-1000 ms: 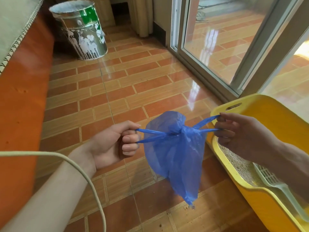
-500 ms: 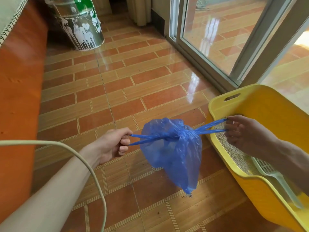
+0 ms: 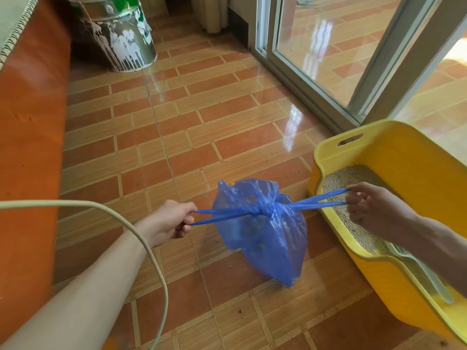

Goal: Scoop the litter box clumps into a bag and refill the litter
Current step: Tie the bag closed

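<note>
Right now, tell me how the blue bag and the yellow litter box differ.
The blue bag is thin, crumpled and see-through; the yellow litter box is rigid and opaque. The bag is knotted shut and held by the left hand and right hand; the box sits open, showing litter.

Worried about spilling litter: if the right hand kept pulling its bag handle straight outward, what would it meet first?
Probably the litter box: the right hand hangs over the litter, pulling the bag handle rightward toward the box's far wall. Depth is unclear, so it might pass above it.
</note>
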Available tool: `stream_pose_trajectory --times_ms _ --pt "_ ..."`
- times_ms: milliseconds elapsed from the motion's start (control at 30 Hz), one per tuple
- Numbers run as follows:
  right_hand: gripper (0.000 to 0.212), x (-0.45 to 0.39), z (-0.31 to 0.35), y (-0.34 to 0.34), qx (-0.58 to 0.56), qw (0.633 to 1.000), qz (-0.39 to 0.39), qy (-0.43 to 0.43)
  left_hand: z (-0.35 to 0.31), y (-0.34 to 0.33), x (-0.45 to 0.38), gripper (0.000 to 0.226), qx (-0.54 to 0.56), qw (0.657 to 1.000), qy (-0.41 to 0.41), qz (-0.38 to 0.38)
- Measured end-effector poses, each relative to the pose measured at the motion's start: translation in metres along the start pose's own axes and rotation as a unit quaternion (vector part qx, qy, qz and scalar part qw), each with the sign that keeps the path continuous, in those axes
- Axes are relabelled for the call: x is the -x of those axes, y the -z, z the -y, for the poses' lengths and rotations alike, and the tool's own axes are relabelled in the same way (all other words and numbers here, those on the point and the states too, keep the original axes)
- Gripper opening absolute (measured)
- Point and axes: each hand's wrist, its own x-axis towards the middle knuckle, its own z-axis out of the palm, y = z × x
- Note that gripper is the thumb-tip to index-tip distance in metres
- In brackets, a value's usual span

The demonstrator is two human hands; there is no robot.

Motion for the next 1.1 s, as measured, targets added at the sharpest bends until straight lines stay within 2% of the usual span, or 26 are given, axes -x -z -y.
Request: stream_pose_trajectory --times_ms 133,200,267,367,533,700,967,1100 --pt "0.016 0.002 -0.001 -0.001 0.011 1.0 -0.006 0.001 -0.011 -0.008 0.008 0.018 -0.051 0.994 -0.044 -0.088" --pt "0.016 0.007 0.002 -0.001 0.041 0.999 0.009 0.012 -0.024 -0.007 0.014 0.022 -0.064 0.99 -0.061 -0.106" --pt "0.015 0.016 0.006 -0.003 0.081 0.995 0.027 0.056 -0.037 -0.006 0.023 0.028 -0.08 0.989 -0.072 -0.105" --pt "0.018 0.041 0.015 -0.017 0.144 0.974 0.049 0.17 -0.055 -0.01 0.039 0.026 -0.073 0.985 -0.118 -0.099" --pt "0.03 0.08 0.03 -0.056 0.177 0.932 0.062 0.31 -0.085 -0.024 0.072 0.017 -0.009 0.964 -0.254 -0.074" --pt "0.025 0.101 0.039 -0.096 0.186 0.902 0.126 0.368 -0.099 -0.047 0.104 0.018 0.035 0.937 -0.349 0.011" --pt "0.023 0.103 0.039 -0.132 0.229 0.873 0.185 0.389 -0.102 -0.072 0.125 0.012 0.018 0.905 -0.421 0.066" --pt "0.016 0.093 0.04 -0.133 0.276 0.834 0.148 0.455 -0.101 -0.074 0.125 0.015 0.029 0.898 -0.432 0.078"
